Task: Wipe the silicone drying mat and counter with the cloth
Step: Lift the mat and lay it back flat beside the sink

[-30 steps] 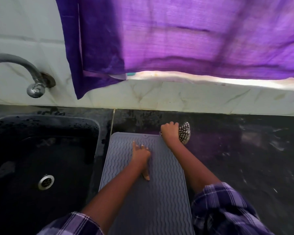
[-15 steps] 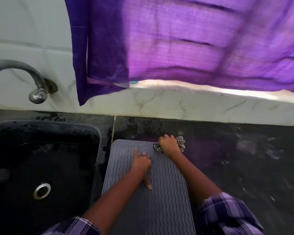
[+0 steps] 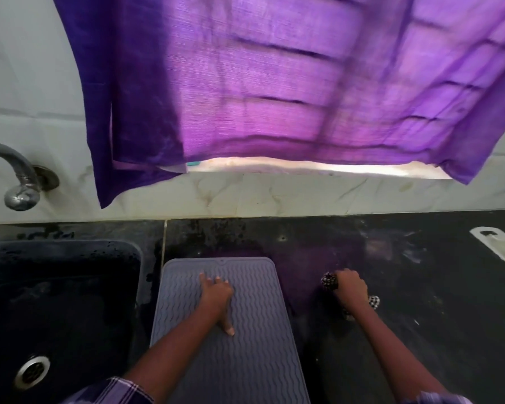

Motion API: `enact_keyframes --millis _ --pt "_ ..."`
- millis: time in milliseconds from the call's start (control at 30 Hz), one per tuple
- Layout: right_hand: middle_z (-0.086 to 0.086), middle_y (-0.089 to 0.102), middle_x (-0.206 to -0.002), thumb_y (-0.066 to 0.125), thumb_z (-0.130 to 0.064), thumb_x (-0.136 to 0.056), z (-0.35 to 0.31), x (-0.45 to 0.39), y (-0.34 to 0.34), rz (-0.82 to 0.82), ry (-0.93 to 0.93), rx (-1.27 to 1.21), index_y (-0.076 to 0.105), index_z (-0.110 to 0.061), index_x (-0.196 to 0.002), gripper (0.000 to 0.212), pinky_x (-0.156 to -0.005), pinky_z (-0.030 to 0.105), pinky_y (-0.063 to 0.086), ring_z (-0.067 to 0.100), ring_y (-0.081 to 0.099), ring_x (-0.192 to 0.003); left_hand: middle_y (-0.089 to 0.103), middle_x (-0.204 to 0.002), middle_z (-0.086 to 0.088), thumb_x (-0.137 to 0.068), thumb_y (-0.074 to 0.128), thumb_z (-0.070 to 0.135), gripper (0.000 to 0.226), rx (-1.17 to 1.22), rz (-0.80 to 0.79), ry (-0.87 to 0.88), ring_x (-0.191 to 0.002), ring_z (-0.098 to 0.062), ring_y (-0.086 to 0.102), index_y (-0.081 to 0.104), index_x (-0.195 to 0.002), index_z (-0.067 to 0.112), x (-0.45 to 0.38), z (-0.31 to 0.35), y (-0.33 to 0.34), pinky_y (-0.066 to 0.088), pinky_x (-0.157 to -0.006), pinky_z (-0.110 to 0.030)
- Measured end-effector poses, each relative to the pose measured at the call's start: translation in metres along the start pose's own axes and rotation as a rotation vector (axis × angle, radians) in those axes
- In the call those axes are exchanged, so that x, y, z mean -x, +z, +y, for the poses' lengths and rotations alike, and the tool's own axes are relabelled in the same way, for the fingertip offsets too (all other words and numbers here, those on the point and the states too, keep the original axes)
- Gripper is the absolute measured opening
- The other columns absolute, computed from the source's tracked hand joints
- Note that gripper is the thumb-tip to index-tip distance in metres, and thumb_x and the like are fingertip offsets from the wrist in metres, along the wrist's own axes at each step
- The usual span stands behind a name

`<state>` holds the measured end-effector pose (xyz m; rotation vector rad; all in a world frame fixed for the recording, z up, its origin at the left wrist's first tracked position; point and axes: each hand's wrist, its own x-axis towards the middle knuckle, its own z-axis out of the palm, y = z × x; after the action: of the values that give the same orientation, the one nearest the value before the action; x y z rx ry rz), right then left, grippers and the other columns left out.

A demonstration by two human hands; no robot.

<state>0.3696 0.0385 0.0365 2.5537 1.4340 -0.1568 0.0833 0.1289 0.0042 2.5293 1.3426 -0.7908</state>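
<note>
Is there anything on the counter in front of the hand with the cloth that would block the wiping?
Nothing visible blocks it. The right hand grips the checked cloth on the dark counter, bare up to the wall. A white object lies far right; the mat sits left, under the left hand.

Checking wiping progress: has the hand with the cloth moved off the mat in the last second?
Yes. The right hand with the cloth went rightward, from the mat's far right corner onto the counter beside it.
</note>
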Motion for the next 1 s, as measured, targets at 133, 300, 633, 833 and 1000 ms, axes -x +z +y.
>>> enact_keyframes --millis 133,300,633,833,1000 --pt "0.009 0.051 -0.138 0.066 -0.044 -0.082 0.003 0.001 0.004 -0.235 -0.055 -0.028 0.051 -0.014 -0.132 0.061 -0.103 0.034 0.045 0.024 0.049 -0.129 0.018 -0.159 -0.017 -0.061 0.076 0.064 0.127 -0.074 -0.014 -0.026 -0.148 -0.034 0.017 0.012 -0.152 0.003 0.001 0.007 -0.001 0.006 -0.116 -0.063" --pt "0.012 0.063 -0.123 0.058 -0.056 -0.084 -0.026 -0.023 -0.021 -0.092 -0.129 -0.086 0.059 -0.006 -0.115 0.059 -0.093 0.036 0.048 0.027 0.060 -0.115 0.044 -0.146 -0.014 -0.072 0.069 0.062 0.092 0.022 0.042 -0.012 -0.137 -0.030 0.040 0.041 -0.140 0.008 0.001 -0.004 -0.016 0.022 -0.117 -0.051" --pt "0.012 0.057 -0.136 0.054 -0.011 -0.092 -0.136 -0.077 -0.017 -0.196 -0.470 -0.285 0.053 -0.010 -0.135 0.043 -0.102 0.036 0.048 0.026 0.055 -0.125 0.053 -0.136 -0.011 -0.098 0.044 0.015 0.035 0.294 0.234 -0.396 -0.128 -0.026 0.050 0.054 -0.131 0.008 -0.009 -0.079 0.000 0.045 -0.100 -0.037" --pt "0.010 0.060 -0.130 0.063 -0.015 -0.088 -0.150 -0.095 -0.007 -0.188 -0.461 -0.158 0.057 -0.008 -0.125 0.038 -0.094 0.035 0.050 0.026 0.058 -0.120 0.048 -0.136 -0.013 -0.100 0.043 0.008 0.033 0.251 0.180 -0.442 -0.131 -0.032 0.041 0.049 -0.131 0.007 -0.031 -0.094 -0.016 0.044 -0.101 -0.041" --pt "0.012 0.068 -0.117 0.073 -0.017 -0.081 -0.150 -0.104 -0.010 -0.226 -0.429 -0.195 0.067 -0.006 -0.109 0.031 -0.088 0.035 0.052 0.027 0.063 -0.111 0.048 -0.136 -0.014 -0.101 0.043 0.006 0.029 0.198 0.165 -0.459 -0.130 -0.033 0.038 0.050 -0.128 0.010 -0.041 -0.103 -0.020 0.042 -0.102 -0.043"
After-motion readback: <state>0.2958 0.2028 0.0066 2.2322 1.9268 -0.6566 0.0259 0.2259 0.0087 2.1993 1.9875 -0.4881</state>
